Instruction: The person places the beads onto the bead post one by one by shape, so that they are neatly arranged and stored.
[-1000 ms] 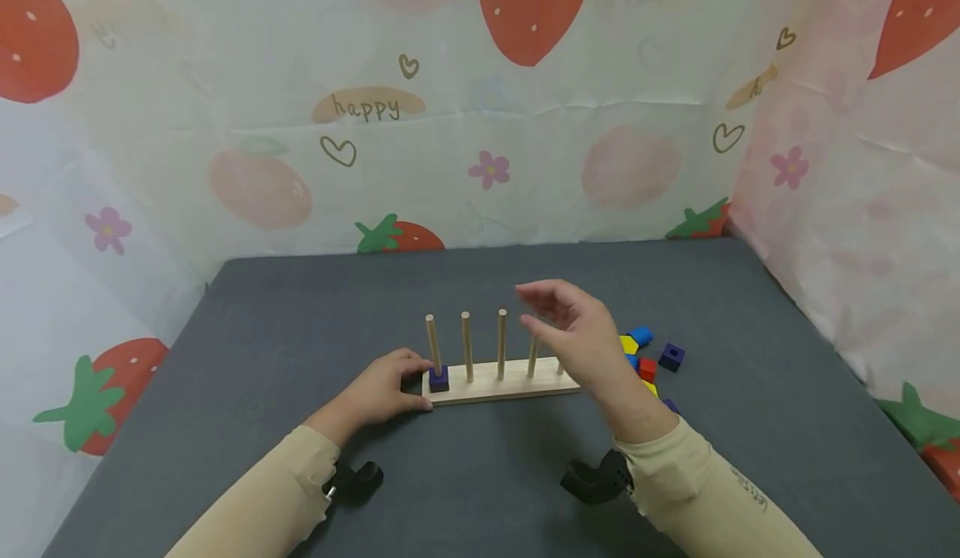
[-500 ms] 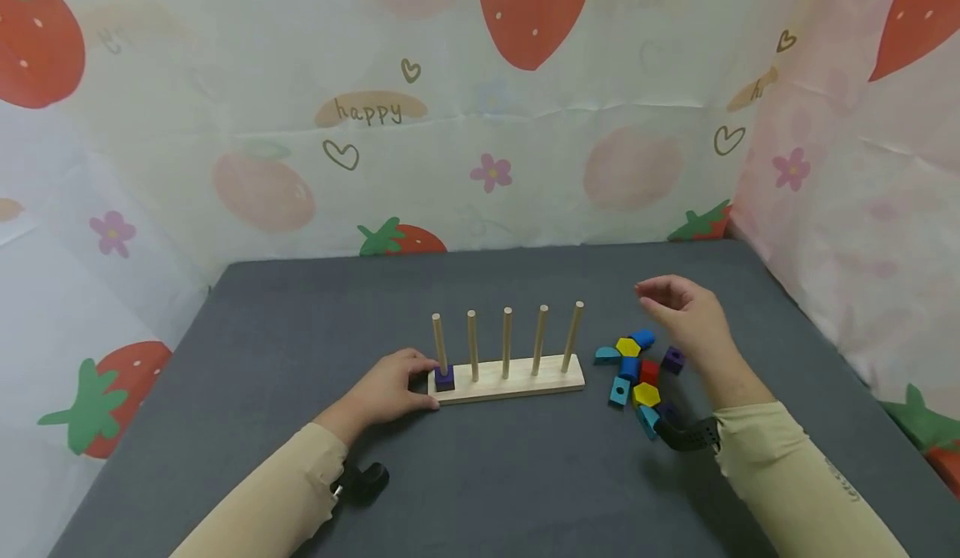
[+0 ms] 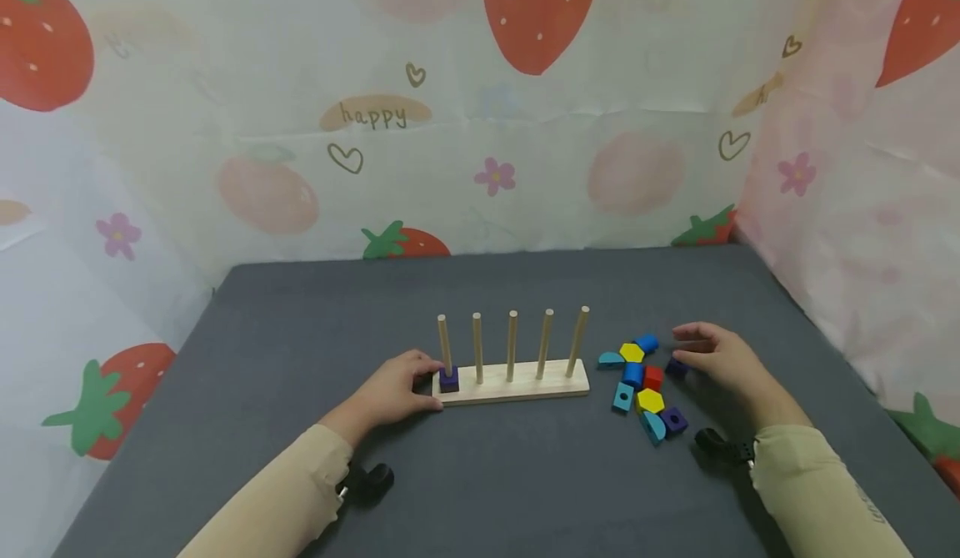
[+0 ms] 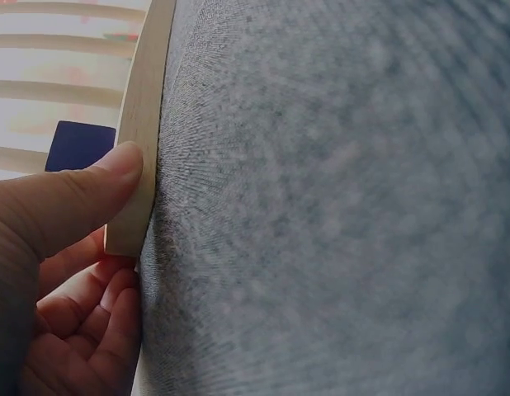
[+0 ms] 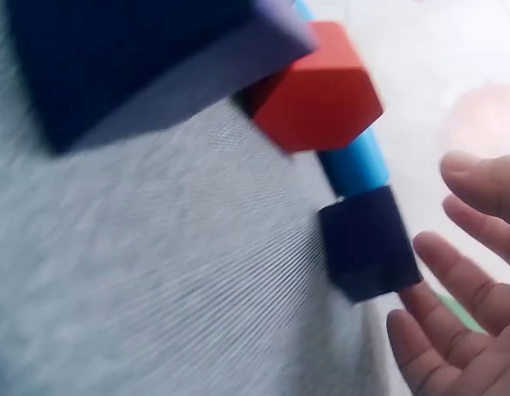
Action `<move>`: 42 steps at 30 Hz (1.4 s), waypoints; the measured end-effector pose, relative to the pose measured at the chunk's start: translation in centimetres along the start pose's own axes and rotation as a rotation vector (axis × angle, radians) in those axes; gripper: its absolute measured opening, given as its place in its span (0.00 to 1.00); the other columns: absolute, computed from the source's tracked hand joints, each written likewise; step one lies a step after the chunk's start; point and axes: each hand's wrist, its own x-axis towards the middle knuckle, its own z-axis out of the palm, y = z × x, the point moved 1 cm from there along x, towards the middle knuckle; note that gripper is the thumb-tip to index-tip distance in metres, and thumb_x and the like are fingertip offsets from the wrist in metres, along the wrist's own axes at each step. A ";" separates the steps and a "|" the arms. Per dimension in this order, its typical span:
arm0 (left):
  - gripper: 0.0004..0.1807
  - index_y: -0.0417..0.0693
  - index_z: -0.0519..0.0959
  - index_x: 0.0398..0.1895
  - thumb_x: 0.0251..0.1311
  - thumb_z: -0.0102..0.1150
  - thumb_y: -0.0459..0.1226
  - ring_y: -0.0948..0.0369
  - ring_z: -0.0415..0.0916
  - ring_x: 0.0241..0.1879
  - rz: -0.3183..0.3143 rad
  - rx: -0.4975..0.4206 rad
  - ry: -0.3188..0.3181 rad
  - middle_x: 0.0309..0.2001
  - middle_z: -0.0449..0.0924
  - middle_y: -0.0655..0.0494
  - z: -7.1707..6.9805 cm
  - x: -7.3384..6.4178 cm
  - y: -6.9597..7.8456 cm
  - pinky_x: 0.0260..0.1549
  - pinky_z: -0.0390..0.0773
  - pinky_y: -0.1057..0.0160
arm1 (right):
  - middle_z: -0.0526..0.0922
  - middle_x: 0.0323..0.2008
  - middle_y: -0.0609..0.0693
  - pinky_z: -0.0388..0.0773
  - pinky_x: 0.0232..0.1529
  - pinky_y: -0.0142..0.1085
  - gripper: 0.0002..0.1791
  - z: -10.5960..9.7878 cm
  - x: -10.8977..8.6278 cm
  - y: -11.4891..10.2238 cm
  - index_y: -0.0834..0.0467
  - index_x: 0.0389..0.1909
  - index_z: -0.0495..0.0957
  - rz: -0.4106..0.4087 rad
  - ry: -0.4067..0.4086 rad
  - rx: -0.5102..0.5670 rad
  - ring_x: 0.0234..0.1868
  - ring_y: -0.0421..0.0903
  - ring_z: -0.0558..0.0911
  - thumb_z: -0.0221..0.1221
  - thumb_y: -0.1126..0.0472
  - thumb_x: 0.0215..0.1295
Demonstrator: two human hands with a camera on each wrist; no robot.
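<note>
My left hand (image 3: 390, 387) grips the left end of a wooden peg board (image 3: 517, 387), its thumb on the front edge (image 4: 119, 165) and the other fingers around the end. A purple square block (image 3: 449, 383) sits at the foot of the leftmost peg; the other pegs are bare. On the right, my right hand (image 3: 731, 364) is low over the table with thumb and fingers spread. Its fingertips are right at a dark purple block (image 5: 370, 247), partly hidden by the hand in the head view.
Left of the right hand lie loose blocks: a red one (image 3: 652, 378), yellow hexagons (image 3: 650, 400), blue pieces (image 3: 633, 374), light-blue half-rounds (image 3: 653, 428), a light-blue block with a hole (image 3: 623, 397) and another purple block (image 3: 674, 420). A strawberry-print curtain (image 3: 555, 141) stands behind the grey table (image 3: 510, 475).
My right hand has moved from over the board's right pegs to the right, then down to the purple block beside the loose pieces. The left hand keeps its hold on the board.
</note>
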 end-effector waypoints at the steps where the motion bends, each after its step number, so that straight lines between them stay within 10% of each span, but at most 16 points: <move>1: 0.30 0.46 0.76 0.53 0.44 0.70 0.46 0.62 0.70 0.43 -0.002 -0.001 0.001 0.43 0.73 0.59 0.1 -0.1 0.0 0.46 0.71 0.57 | 0.70 0.57 0.64 0.70 0.51 0.53 0.27 0.1 -0.1 0.4 0.62 0.58 0.67 0.002 -0.009 -0.003 0.54 0.59 0.71 0.56 0.51 0.63; 23: 0.29 0.45 0.76 0.52 0.45 0.69 0.45 0.60 0.71 0.44 -0.007 -0.047 -0.025 0.43 0.72 0.57 1.8 -1.4 0.2 0.47 0.71 0.56 | 0.77 0.38 0.55 0.71 0.33 0.36 0.21 2.1 -2.2 2.9 0.62 0.44 0.74 0.091 0.024 -0.118 0.35 0.48 0.73 0.62 0.50 0.57; 34: 0.29 0.45 0.76 0.53 0.45 0.69 0.45 0.60 0.71 0.43 -0.030 -0.026 -0.013 0.43 0.72 0.57 0.8 -0.5 0.2 0.46 0.72 0.56 | 0.75 0.45 0.60 0.71 0.39 0.40 0.26 -0.2 -0.9 -0.4 0.62 0.48 0.72 0.077 0.083 -0.049 0.42 0.53 0.72 0.58 0.46 0.59; 42: 0.29 0.45 0.77 0.52 0.44 0.70 0.45 0.62 0.70 0.40 -0.010 -0.005 0.009 0.43 0.73 0.57 0.1 -0.1 0.3 0.43 0.72 0.57 | 0.77 0.45 0.62 0.70 0.46 0.44 0.24 -3.2 -0.1 -5.8 0.63 0.50 0.71 -0.075 0.153 -0.069 0.43 0.53 0.73 0.57 0.48 0.61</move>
